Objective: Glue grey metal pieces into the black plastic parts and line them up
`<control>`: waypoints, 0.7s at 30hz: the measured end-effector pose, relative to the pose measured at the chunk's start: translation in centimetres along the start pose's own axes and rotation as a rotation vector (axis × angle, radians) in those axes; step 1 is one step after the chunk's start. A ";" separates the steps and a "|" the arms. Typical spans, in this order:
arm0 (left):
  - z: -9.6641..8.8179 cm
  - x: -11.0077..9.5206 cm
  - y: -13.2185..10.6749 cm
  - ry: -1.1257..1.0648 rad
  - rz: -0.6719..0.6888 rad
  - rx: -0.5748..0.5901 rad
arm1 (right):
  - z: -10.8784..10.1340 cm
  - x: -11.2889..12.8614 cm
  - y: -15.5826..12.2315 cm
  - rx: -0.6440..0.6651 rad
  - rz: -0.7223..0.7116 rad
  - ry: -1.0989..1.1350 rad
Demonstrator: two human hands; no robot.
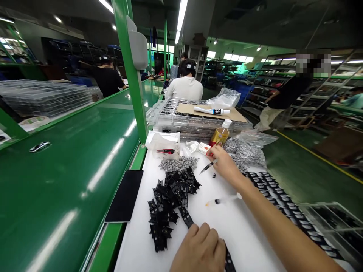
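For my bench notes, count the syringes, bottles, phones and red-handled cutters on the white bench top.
Syringe: 1
Bottle: 1
Phone: 1
Red-handled cutter: 1
Total: 4

This is a factory assembly floor: long green worktops point(62, 196) run under strip lights point(179, 19), carrying a heap of black moulded parts point(167, 204) and stacked clear plastic trays point(42, 98). Other workers point(185, 87) sit along the line, with tall storage racks point(314, 90) nearby.
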State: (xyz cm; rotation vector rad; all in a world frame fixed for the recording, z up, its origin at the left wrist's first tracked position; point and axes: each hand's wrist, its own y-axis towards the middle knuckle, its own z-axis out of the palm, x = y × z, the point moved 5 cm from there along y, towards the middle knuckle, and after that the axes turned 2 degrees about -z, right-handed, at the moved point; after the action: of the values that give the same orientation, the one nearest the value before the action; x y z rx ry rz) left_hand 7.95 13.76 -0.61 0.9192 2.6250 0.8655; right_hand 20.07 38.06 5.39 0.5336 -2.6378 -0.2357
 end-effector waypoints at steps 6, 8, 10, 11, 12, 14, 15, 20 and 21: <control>-0.5 0.1 0.3 -0.029 -0.012 -0.006 | -5.4 -2.1 -12.9 0.073 -0.060 0.096; -0.8 0.2 0.5 -0.067 -0.022 0.020 | -5.7 -1.4 -17.4 0.122 -0.126 0.125; -0.9 0.2 0.6 -0.129 -0.036 0.078 | -4.7 -0.3 -20.5 0.220 -0.161 0.130; -1.0 0.2 0.7 -0.159 -0.043 0.111 | -4.0 0.2 -21.5 0.258 -0.162 0.125; -1.1 0.2 0.7 -0.184 -0.052 0.137 | -3.3 0.5 -22.1 0.281 -0.157 0.119; -1.3 0.2 0.7 -0.217 -0.072 0.170 | -2.4 1.0 -22.3 0.249 -0.140 0.120; -1.3 0.2 0.7 -0.228 -0.083 0.182 | -2.2 1.0 -22.2 0.202 -0.127 0.123; -1.1 0.1 0.6 -0.283 -0.130 0.257 | -2.3 0.4 -21.6 0.097 -0.087 0.170; -1.1 0.1 0.7 -0.293 -0.139 0.269 | -2.4 0.4 -21.6 0.099 -0.087 0.183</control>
State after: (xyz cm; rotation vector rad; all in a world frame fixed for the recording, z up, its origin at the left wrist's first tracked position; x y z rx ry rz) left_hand 7.75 13.72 0.68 0.8384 2.5439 0.3199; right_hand 27.96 18.00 2.34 0.6711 -2.4602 -0.0787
